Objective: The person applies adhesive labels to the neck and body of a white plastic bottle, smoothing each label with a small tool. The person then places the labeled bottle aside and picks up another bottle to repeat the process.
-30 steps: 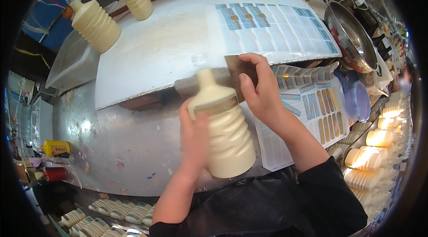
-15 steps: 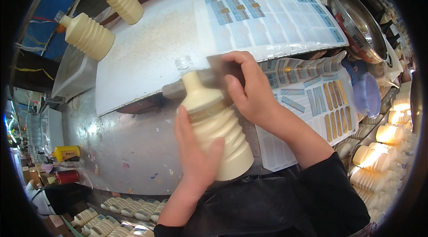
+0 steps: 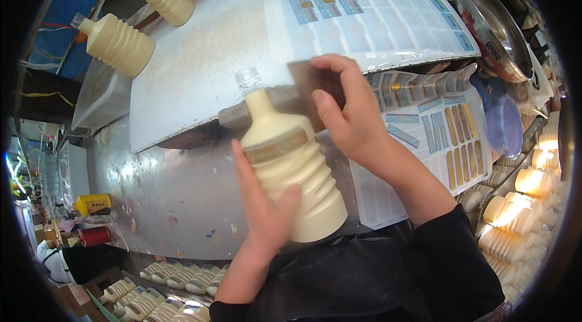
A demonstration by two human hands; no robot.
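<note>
A cream ribbed bottle (image 3: 291,182) with a clear threaded neck leans tilted before me, its neck toward the white board. Around its shoulder runs a gold-brown label band (image 3: 277,145). My left hand (image 3: 264,207) grips the bottle from the lower left, fingers along its side and thumb across the ribs. In my right hand (image 3: 348,104) is a thin, flat, dark brown rectangular piece (image 3: 310,79), pinched between thumb and fingers, apart from the label band. Behind the bottle's neck, a grey cloth-like roll (image 3: 235,118) lies along the board's edge.
On the white board (image 3: 200,55) lies a sheet of blue labels (image 3: 376,25). More blue and gold labels (image 3: 464,152) sit on sheets at right. Two cream bottles (image 3: 121,46) stand far left. A wok (image 3: 494,19) and purple basin (image 3: 504,125) are right; several bottles (image 3: 182,276) lie lower left.
My right hand has lifted slightly up and away from the bottle with the brown piece. The label band shows more fully. My left hand keeps its grip, and the view has shifted a little.
</note>
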